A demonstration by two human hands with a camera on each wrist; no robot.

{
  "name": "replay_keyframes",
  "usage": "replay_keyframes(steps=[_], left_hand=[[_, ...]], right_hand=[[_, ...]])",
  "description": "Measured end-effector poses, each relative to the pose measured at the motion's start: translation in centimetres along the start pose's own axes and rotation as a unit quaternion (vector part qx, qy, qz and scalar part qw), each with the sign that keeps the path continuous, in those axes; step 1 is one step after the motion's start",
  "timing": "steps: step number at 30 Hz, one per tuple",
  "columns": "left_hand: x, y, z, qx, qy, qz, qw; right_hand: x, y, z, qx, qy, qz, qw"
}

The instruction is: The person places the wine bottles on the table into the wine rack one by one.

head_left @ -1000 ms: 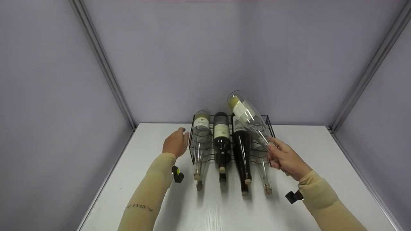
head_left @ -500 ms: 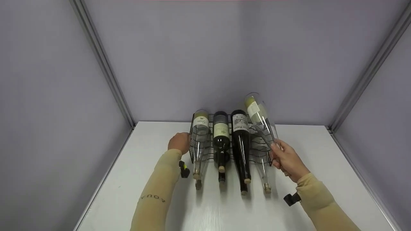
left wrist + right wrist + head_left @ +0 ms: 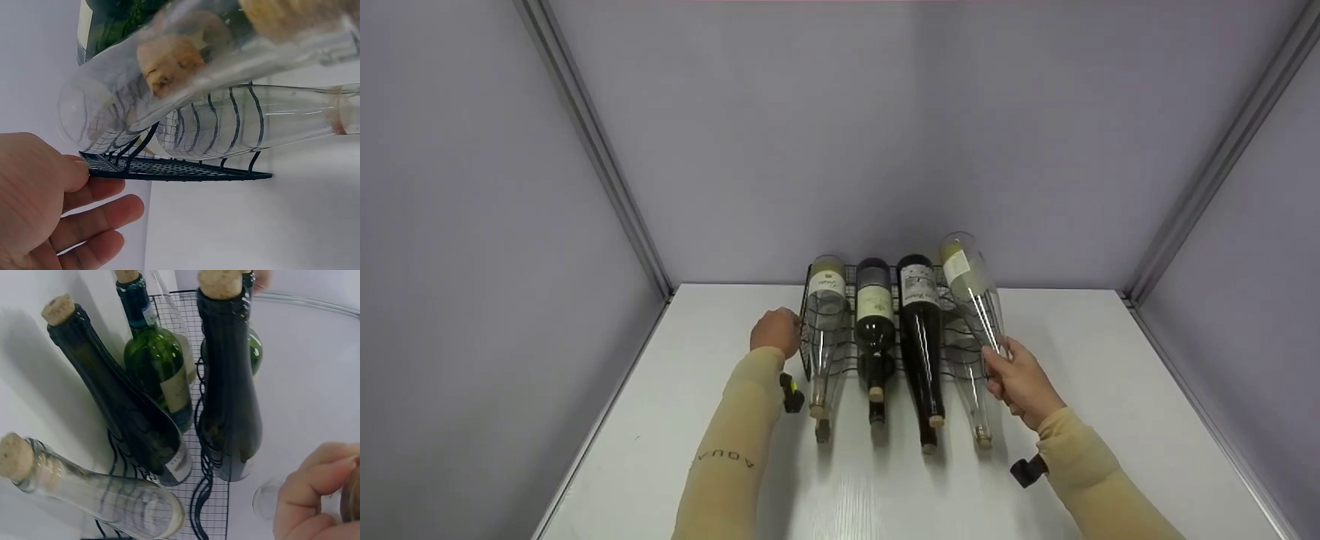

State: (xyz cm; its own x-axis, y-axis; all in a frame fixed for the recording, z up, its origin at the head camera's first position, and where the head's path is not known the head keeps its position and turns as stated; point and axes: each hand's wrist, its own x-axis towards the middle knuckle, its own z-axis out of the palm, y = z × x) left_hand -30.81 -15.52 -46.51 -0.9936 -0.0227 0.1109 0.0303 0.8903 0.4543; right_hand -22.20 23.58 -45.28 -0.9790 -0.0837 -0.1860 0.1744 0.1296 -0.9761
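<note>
My right hand [image 3: 1024, 381] grips a clear glass wine bottle [image 3: 969, 277] by its neck in the head view. Its base points away, slanting over the right end of the black wire wine rack [image 3: 185, 171]; my fingers hide the neck's end. At the rack's left side, my left hand [image 3: 39, 208] pinches a corner of the frame between thumb and forefinger. The upper level bears another clear bottle [image 3: 828, 304], a dark green bottle [image 3: 875, 304] with a cream label and a dark bottle [image 3: 921, 326]. Below the held one lies a lower clear bottle [image 3: 976, 397].
More corked necks stick out beneath the upper bottles, toward me. The rack stands near the back of a white table [image 3: 660, 420]. Grey panels [image 3: 840, 135] enclose the table behind and at both sides.
My left hand has moved in to the rack and taken hold of its corner. My right hand has swung the clear bottle rightward, off the dark bottle, and lowered it toward the rack's right end.
</note>
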Motion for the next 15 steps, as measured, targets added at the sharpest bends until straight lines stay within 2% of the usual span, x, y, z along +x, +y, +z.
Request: replay_keyframes(steps=[4, 10, 15], left_hand=[[0.1, 0.5, -0.1, 0.013, -0.007, -0.008, 0.9999], [0.3, 1.3, -0.3, 0.063, -0.013, 0.001, 0.9980], [0.3, 1.7, -0.6, 0.078, -0.010, 0.004, 0.9969]], right_hand=[[0.1, 0.7, 0.1, 0.007, 0.008, 0.015, 0.9998], [0.0, 1.7, 0.2, 0.014, 0.011, 0.029, 0.9994], [-0.1, 2.2, 0.4, 0.013, 0.008, 0.032, 0.9994]])
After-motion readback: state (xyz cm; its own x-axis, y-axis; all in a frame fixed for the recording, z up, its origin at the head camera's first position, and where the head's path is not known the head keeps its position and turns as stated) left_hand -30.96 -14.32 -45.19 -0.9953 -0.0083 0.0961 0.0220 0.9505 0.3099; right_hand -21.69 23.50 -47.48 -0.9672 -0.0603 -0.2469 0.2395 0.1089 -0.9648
